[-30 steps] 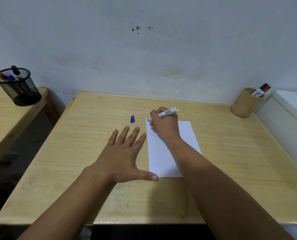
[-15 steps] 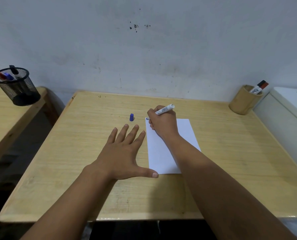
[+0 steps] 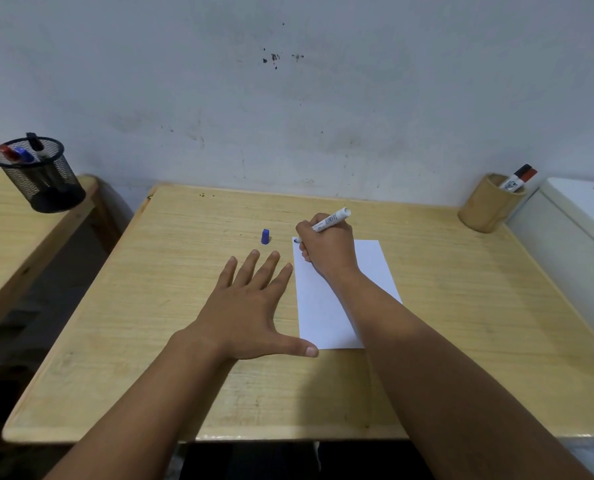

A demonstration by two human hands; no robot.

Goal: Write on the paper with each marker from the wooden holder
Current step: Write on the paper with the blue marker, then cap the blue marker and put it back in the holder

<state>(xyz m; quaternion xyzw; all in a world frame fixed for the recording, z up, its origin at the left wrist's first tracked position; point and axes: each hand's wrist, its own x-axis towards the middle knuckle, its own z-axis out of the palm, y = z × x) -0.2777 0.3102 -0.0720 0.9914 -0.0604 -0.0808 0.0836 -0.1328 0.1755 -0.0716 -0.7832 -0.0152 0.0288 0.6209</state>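
The right hand (image 3: 328,249) is wrapped tight around the marker (image 3: 330,220), tip at the paper's (image 3: 323,306) top corner. The left hand (image 3: 250,306) lies flat, fingers spread, beside the sheet; it should hold the paper so it won't slide. More markers wait in the wooden cup (image 3: 485,209)

Two wooden tables before a pale wall

The wall (image 3: 323,98) is grey-white, with dark specks; a second table (image 3: 8,220) stands left of the main table (image 3: 150,323); a white cabinet (image 3: 572,230) right.

Paper (image 3: 371,268) lies mid desk (image 3: 157,306); cap (image 3: 265,236) stands left of its far corner. Wooden holder (image 3: 485,209) with markers (image 3: 517,178) sits at far right corner. Mesh cup (image 3: 39,178) sits on side table (image 3: 8,230), far left.
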